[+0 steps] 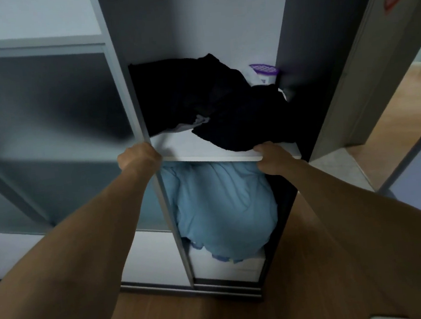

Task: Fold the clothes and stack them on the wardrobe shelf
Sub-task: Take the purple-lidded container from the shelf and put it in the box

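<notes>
Both of your hands are up at the wardrobe. Your left hand (139, 157) has its fingers curled round the upright edge of the sliding door (49, 127), level with the shelf (177, 147). Your right hand (271, 159) clamps the front lip of that shelf near its right end, thumb on top and fingers tucked beneath. The thumb touches the nearest fold of the dark clothes (212, 100), though it is not clear whether any cloth is pinched with it. Those clothes lie unfolded in a loose black heap across the back and right of the shelf, with a pale grey piece showing under its front left. In the back right corner stands a purple-lidded container (264, 69). Below the shelf a light blue bedding bundle (224, 209) fills the compartment, bulging forward. Wooden floor (243, 316) lies beneath your arms.
</notes>
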`<state>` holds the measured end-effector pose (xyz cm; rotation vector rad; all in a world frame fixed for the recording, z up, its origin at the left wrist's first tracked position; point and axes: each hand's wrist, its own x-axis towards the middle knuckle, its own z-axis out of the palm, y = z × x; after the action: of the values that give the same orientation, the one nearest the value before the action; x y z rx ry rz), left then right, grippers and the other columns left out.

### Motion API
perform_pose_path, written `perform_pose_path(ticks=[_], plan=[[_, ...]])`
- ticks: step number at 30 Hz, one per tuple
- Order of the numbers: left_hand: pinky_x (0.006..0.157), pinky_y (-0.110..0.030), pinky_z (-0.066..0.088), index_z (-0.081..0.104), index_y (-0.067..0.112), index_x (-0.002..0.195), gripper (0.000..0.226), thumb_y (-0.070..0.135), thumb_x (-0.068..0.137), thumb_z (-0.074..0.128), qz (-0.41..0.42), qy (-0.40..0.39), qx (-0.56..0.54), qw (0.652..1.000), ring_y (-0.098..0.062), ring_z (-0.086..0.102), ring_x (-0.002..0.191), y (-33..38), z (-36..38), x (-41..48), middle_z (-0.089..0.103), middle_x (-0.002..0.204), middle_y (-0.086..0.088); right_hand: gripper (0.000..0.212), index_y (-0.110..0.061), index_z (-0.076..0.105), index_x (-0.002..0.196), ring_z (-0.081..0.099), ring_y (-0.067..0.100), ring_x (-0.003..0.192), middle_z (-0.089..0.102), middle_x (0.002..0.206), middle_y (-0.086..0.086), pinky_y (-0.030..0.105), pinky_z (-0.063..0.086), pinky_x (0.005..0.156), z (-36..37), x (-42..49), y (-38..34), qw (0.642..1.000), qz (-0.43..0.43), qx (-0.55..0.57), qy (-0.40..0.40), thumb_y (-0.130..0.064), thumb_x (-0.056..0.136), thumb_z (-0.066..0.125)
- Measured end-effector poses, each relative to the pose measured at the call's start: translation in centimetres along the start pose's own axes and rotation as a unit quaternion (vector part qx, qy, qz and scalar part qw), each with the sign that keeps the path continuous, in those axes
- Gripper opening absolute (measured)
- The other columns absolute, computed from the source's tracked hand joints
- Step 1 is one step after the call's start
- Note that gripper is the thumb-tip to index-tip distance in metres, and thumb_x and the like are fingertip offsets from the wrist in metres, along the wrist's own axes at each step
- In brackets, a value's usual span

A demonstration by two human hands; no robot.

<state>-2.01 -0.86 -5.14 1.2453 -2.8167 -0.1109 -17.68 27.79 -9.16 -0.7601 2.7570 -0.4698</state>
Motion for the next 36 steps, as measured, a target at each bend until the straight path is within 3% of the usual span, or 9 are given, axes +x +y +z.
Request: perform_pose_path(ticks=[3, 7, 10, 14, 16, 22, 27, 33, 36], plan=[[0.078, -0.034, 0.039, 0.06, 0.016, 0.122, 0.037, 0.031, 0.089, 0.054, 0.036, -0.019, 0.037, 0.998, -0.03, 0.062, 0.111, 0.9, 0.7, -0.5, 0.065, 0.12, -0.009, 0.055, -0.011, 0.046, 0.145, 0.05, 0.03, 0.126, 0.047, 0.144, 0.014, 0.035, 0.044, 0.104, -0.8, 0.4, -0.3, 1.0, 0.004, 0.004, -0.008, -0.015, 0.091, 0.058], [0.078, -0.034, 0.039, 0.062, 0.014, 0.114, 0.033, 0.031, 0.087, 0.053, 0.107, 0.004, -0.015, 0.994, -0.031, 0.062, 0.11, 5.3, 1.0, 0.3, 0.065, 0.117, -0.009, 0.024, 0.001, 0.071, 0.105, 0.064, 0.029, 0.105, 0.07, 0.112, 0.016, 0.036, 0.052, 0.094, -3.1, 1.7, -1.0, 0.992, 0.012, 0.111, 0.059, -0.01, 0.09, 0.056], [0.076, -0.033, 0.044, 0.068, 0.016, 0.097, 0.025, 0.033, 0.088, 0.053, 0.162, 0.031, -0.141, 0.976, -0.032, 0.065, 0.099, 9.7, -0.1, 2.1, 0.069, 0.103, -0.009, 0.013, -0.017, 0.072, 0.087, 0.067, 0.024, 0.098, 0.07, 0.09, 0.001, 0.033, 0.053, 0.092, -5.3, 3.0, -1.8, 0.956, 0.01, 0.248, 0.154, -0.008, 0.088, 0.063], [0.079, -0.035, 0.053, 0.072, 0.027, 0.087, 0.019, 0.029, 0.086, 0.053, 0.236, 0.033, -0.301, 0.923, -0.025, 0.066, 0.088, 15.6, -2.3, 5.8, 0.071, 0.089, 0.002, 0.017, -0.013, 0.072, 0.102, 0.067, 0.025, 0.099, 0.072, 0.101, 0.008, 0.038, 0.053, 0.095, -8.8, 6.5, -2.5, 0.897, 0.021, 0.352, 0.266, -0.01, 0.091, 0.059], [0.086, -0.037, 0.055, 0.072, 0.028, 0.093, 0.02, 0.028, 0.089, 0.052, 0.273, 0.022, -0.369, 0.888, -0.021, 0.067, 0.091, 18.9, -3.2, 8.6, 0.073, 0.095, 0.004, 0.023, -0.009, 0.068, 0.112, 0.065, 0.024, 0.094, 0.07, 0.101, 0.01, 0.038, 0.052, 0.088, -10.4, 9.4, -2.5, 0.867, 0.047, 0.402, 0.291, -0.01, 0.092, 0.057], [0.092, -0.02, 0.039, 0.063, 0.013, 0.123, 0.031, 0.017, 0.093, 0.055, 0.347, -0.042, -0.432, 0.831, -0.017, 0.059, 0.115, 29.8, -5.1, 20.2, 0.065, 0.124, -0.004, 0.023, -0.001, 0.068, 0.102, 0.059, 0.025, 0.083, 0.065, 0.09, 0.014, 0.032, 0.043, 0.069, -14.1, 20.7, -0.3, 0.807, 0.143, 0.473, 0.323, -0.011, 0.091, 0.05], [0.107, -0.028, 0.036, 0.049, 0.005, 0.141, 0.049, 0.021, 0.095, 0.056, 0.304, -0.113, -0.465, 0.824, -0.025, 0.05, 0.131, 39.5, -4.1, 28.7, 0.053, 0.144, -0.012, 0.035, 0.004, 0.065, 0.119, 0.066, 0.031, 0.099, 0.07, 0.111, 0.02, 0.036, 0.053, 0.082, -15.5, 30.0, 2.6, 0.789, 0.214, 0.486, 0.31, -0.016, 0.094, 0.05], [0.081, -0.019, 0.033, 0.046, -0.006, 0.135, 0.045, 0.017, 0.096, 0.051, 0.216, -0.16, -0.505, 0.82, -0.028, 0.052, 0.127, 44.7, 0.4, 33.5, 0.053, 0.139, -0.02, 0.034, 0.002, 0.065, 0.115, 0.058, 0.022, 0.07, 0.063, 0.084, 0.009, 0.024, 0.039, 0.053, -15.0, 36.1, 4.2, 0.767, 0.261, 0.492, 0.319, -0.021, 0.097, 0.048], [0.091, -0.029, 0.041, 0.055, -0.01, 0.126, 0.038, 0.015, 0.098, 0.047, 0.188, -0.188, -0.515, 0.815, -0.035, 0.055, 0.125, 45.0, 2.0, 34.4, 0.058, 0.134, -0.026, 0.039, 0.002, 0.063, 0.119, 0.059, 0.025, 0.079, 0.063, 0.097, 0.013, 0.028, 0.046, 0.066, -14.4, 37.3, 4.7, 0.747, 0.28, 0.516, 0.31, -0.027, 0.099, 0.047]])
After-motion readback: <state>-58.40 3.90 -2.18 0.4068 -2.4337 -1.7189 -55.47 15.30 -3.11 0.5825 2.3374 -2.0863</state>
